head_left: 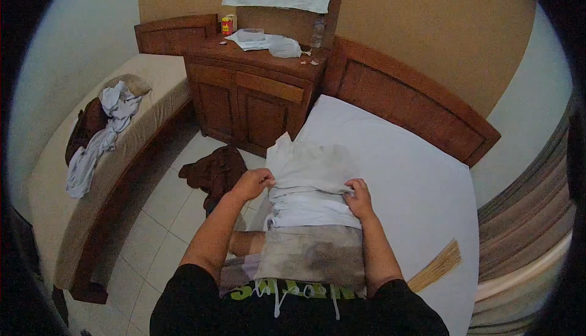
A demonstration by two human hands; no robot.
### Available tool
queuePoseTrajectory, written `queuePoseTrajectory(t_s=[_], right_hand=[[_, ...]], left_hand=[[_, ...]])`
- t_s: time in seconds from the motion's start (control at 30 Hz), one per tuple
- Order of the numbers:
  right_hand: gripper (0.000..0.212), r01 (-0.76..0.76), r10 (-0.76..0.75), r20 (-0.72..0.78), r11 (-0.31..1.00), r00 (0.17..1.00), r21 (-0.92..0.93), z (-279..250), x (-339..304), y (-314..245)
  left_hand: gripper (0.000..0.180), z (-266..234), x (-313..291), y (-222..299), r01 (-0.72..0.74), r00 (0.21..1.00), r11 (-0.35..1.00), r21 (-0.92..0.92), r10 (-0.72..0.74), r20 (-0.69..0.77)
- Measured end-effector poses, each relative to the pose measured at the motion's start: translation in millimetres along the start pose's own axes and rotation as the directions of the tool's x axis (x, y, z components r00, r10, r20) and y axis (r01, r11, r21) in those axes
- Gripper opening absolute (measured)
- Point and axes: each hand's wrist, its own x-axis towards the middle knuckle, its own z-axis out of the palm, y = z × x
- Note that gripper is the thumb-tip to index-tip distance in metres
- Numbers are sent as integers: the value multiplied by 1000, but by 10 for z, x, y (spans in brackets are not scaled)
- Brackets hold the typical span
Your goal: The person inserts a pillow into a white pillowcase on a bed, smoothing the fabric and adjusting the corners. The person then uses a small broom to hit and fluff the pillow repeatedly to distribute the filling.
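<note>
A white cloth [314, 162], rumpled and folded across its middle, is stretched between my two hands. It looks like a garment, but its exact kind does not show. My left hand [255, 183] pinches its left edge, and my right hand [359, 198] has the right edge between thumb and fingers. The far part of the cloth lies at the left edge of the white-sheeted bed [415, 171]. Its near part reaches my lap, above my stained greyish shorts [311, 253]. A dark brown cloth [213, 170] is heaped on the floor to the left of my left hand.
A straw hand broom [438, 266] lies on the bed to my right. Another bed [155, 83] stands at the left, holding crumpled white clothes [113, 122]. Between the beds is a wooden cabinet [247, 95] with papers and a bottle [318, 31]. Curtains [525, 214] hang at right.
</note>
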Motion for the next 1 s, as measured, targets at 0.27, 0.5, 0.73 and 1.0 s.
queuePoseTrajectory(t_s=[0.27,0.5,0.73,1.0], right_hand=[[23,-287,298,169,954,939,-86,-64,-48,-154],[35,-544,386,545,824,745,160,-264,-333,-367],[36,-666,678,125,641,724,382,-57,-856,382],[71,-792,718,468,191,515,580,-49,-754,526]], left_hand=[[24,288,-579,-49,320,946,845,-430,-256,200],[27,398,-406,-259,209,978,976,-68,-207,36],[36,379,-699,68,491,819,824,-284,-325,473],[84,125,-501,700,282,843,959,-8,-244,479]])
